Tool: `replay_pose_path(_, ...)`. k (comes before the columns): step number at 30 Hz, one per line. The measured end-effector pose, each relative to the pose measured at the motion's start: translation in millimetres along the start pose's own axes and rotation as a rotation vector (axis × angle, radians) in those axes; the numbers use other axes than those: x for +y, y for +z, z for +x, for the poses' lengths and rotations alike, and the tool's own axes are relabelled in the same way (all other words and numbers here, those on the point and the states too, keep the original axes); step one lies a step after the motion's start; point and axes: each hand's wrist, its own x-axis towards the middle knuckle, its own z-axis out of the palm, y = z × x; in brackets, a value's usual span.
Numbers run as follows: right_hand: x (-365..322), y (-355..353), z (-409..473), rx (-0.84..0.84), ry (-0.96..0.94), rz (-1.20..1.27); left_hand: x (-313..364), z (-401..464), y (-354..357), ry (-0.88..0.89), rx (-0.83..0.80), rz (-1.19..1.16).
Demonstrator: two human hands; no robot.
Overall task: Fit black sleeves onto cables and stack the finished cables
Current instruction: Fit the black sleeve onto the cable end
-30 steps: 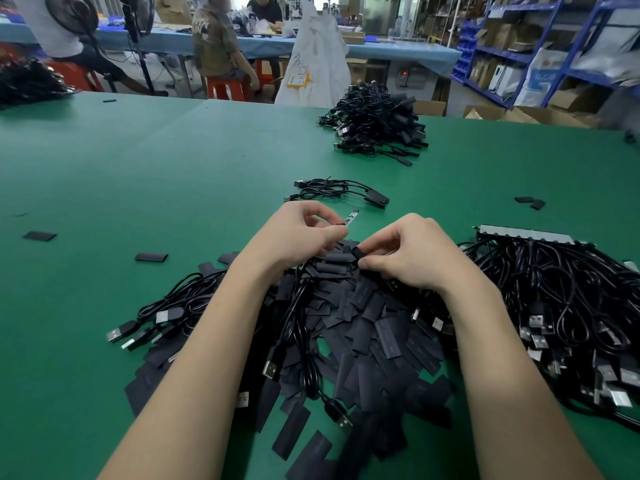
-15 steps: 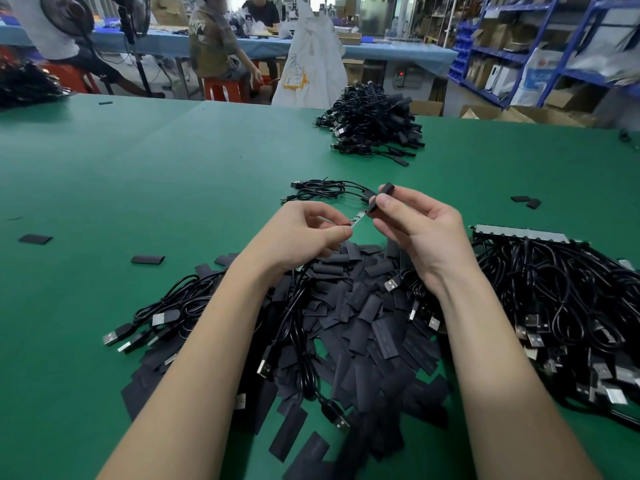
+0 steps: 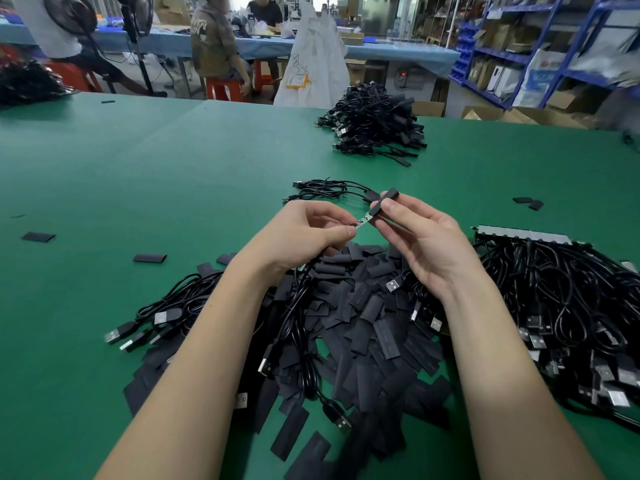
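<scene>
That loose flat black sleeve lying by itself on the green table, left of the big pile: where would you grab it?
Probably by its two long edges, coming straight down from above. The flat black rectangular sleeve lies flat on the green table, apart from the heap of black sleeves, so nothing crowds it. Being so thin, it may need a fingertip to tip one edge up first.
</scene>
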Motion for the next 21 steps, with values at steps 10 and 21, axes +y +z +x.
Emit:
replay_pose_path(10, 4, -2, 2, -0.078, 0.073, -0.023, -2, 3, 2, 0.008, 0.014, 0.009)
replay_pose_path(21, 10, 8, 2, 0.035, 0.055, 0.087, -3, 3, 3, 0.037, 0.104, 0.007)
